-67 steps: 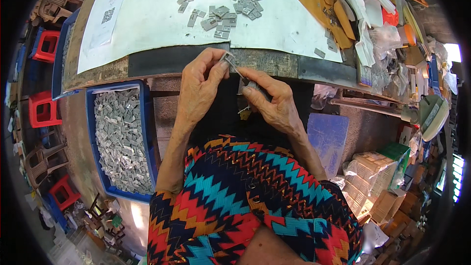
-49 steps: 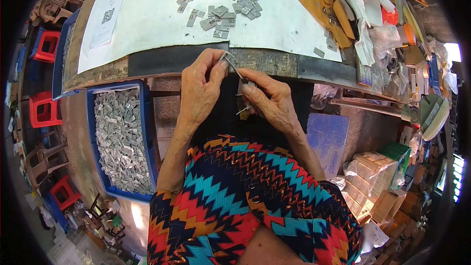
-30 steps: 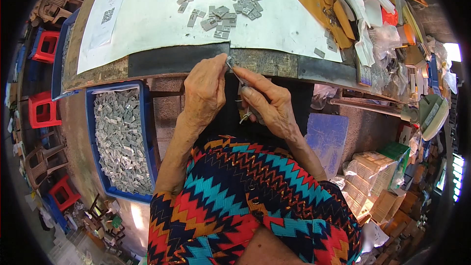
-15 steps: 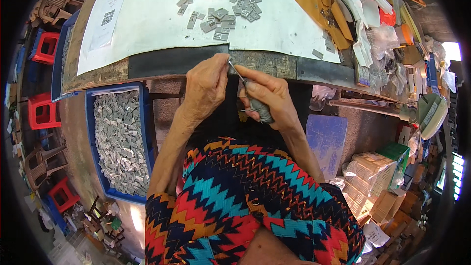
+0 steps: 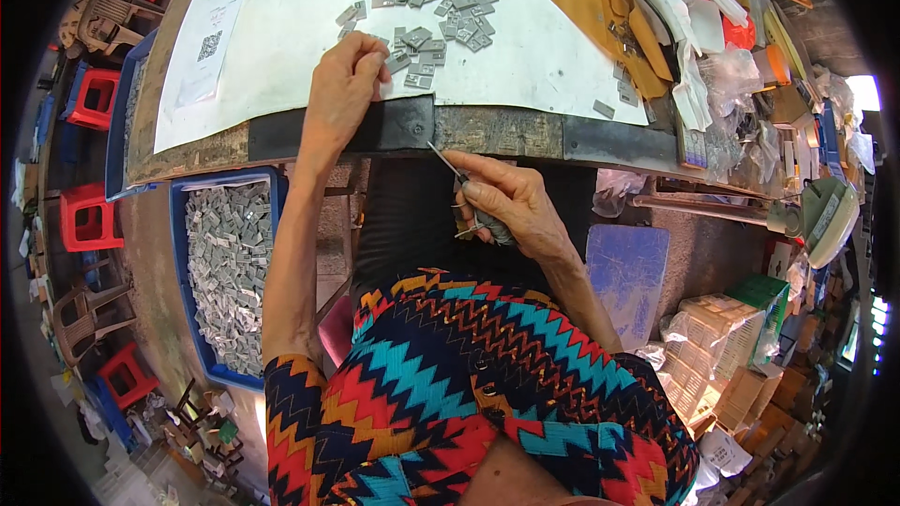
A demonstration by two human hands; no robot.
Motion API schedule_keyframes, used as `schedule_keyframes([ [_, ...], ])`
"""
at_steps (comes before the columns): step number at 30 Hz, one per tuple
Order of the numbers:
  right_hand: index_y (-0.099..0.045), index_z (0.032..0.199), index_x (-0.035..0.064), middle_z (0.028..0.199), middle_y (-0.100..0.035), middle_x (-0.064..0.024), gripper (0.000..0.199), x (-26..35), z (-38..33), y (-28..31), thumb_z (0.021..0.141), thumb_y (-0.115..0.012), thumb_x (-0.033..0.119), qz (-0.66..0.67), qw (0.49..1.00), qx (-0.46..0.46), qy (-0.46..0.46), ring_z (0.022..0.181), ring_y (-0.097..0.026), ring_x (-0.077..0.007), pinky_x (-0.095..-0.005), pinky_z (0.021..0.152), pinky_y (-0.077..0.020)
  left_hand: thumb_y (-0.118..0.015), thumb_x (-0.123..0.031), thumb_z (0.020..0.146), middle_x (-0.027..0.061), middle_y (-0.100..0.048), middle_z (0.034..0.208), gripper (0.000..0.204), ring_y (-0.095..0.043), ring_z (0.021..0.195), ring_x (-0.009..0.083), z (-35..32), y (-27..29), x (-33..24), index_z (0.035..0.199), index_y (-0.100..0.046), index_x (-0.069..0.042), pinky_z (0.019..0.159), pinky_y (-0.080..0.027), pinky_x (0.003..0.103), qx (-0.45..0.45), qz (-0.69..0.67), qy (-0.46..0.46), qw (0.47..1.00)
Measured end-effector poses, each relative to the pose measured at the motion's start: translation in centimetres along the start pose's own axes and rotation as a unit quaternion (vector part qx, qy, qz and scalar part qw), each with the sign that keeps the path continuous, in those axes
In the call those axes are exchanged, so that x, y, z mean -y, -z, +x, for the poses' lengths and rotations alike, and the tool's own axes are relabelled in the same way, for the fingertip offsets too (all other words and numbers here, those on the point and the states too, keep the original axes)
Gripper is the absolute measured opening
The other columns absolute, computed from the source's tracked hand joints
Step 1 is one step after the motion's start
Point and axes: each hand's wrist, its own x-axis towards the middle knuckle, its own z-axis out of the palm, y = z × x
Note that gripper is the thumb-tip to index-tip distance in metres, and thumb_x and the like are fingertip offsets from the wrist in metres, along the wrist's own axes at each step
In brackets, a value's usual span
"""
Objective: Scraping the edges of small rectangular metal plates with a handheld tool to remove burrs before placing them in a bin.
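On the white sheet (image 5: 281, 47) lies a loose pile of small flat grey rectangular pieces (image 5: 464, 14), some with holes. My left hand (image 5: 342, 89) is over the sheet at the pile's near left side, its fingers curled together. Whatever its fingertips may pinch is hidden. Below the table's front edge, my right hand (image 5: 516, 201) is closed around a thin pointed metal tool (image 5: 444, 160) with a grey, wrapped-looking handle. The tool's tip points up and left toward the edge. Most of the handle is covered by my fingers.
A blue bin (image 5: 178, 272) full of similar grey pieces stands at lower left. On the table's right are a brown paper sheet (image 5: 600, 14), plastic bags and clutter. A lamp (image 5: 830, 220) juts out at right. Red stools (image 5: 89, 215) stand far left.
My left hand has moved away from the tool's tip, up and left onto the sheet beside the pile. My right hand keeps hold of the tool, slightly lower.
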Motion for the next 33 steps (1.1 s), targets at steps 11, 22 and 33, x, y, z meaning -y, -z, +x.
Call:
schedule_keyframes([
  [11,-0.051,0.116,-0.0027,0.068,-0.053,-0.0038,0.032,-0.2,-0.1,0.3,0.088,-0.052,0.014,-0.062,0.998,-0.01,-0.008,0.051,-0.048,-0.0062,-0.0185,0.044,-0.039,-0.057,-0.007,0.077,0.0154,-0.056,0.079,0.014,-0.057,0.073,0.0321,0.7,-2.2,2.0,0.089,-0.051,-0.004,0.064,-0.044,0.041,-0.024,0.402,-0.174,0.898],
  [22,-0.052,0.116,-0.002,0.067,-0.054,-0.0044,0.032,0.5,0.3,0.3,0.087,-0.052,0.013,-0.034,0.999,-0.034,0.012,0.05,-0.048,-0.0067,-0.0184,0.044,-0.0391,-0.055,-0.005,0.078,0.0143,-0.052,0.073,0.012,-0.052,0.067,0.0288,-0.4,-2.1,1.0,0.084,-0.046,0.0,0.061,-0.042,0.036,-0.1,0.294,-0.187,0.932],
  [33,-0.052,0.118,0.004,0.066,-0.051,-0.0002,0.032,2.9,0.6,-1.2,0.087,-0.054,0.013,-0.121,0.989,-0.068,0.058,0.052,-0.046,-0.0044,-0.018,0.045,-0.0385,-0.05,-0.011,0.086,0.0047,-0.055,0.073,0.013,-0.034,0.052,0.0036,-5.4,-2.4,-1.5,0.094,-0.044,-0.003,0.047,-0.028,0.017,0.074,-0.364,0.087,0.924],
])
